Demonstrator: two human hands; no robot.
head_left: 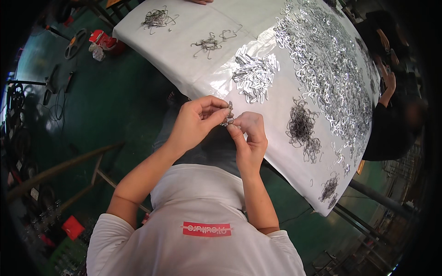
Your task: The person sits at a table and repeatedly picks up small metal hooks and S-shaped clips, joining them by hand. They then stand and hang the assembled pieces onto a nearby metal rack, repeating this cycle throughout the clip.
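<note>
In front of my body, beside the near table edge, my left hand (195,122) is closed in a pinch. A small flat metal piece (230,105) sticks up from between its thumb and fingers. My right hand (251,135) is closed too, thumb and forefinger pressed together right by the left fingertips. A glint of metal shows between the hands, but its shape is too small to make out. Nearest to them on the table lies a heap of shiny flat metal strips (255,73). To the right is a tangle of dark bent wire hooks (301,124).
A white-covered table (193,73) carries a broad spread of shiny hooked metal pieces (331,64) at right. Smaller wire piles (156,18) lie at the far left and near the right corner (329,188). Another person's hand (388,78) is at the right edge, another (202,1) at the far edge.
</note>
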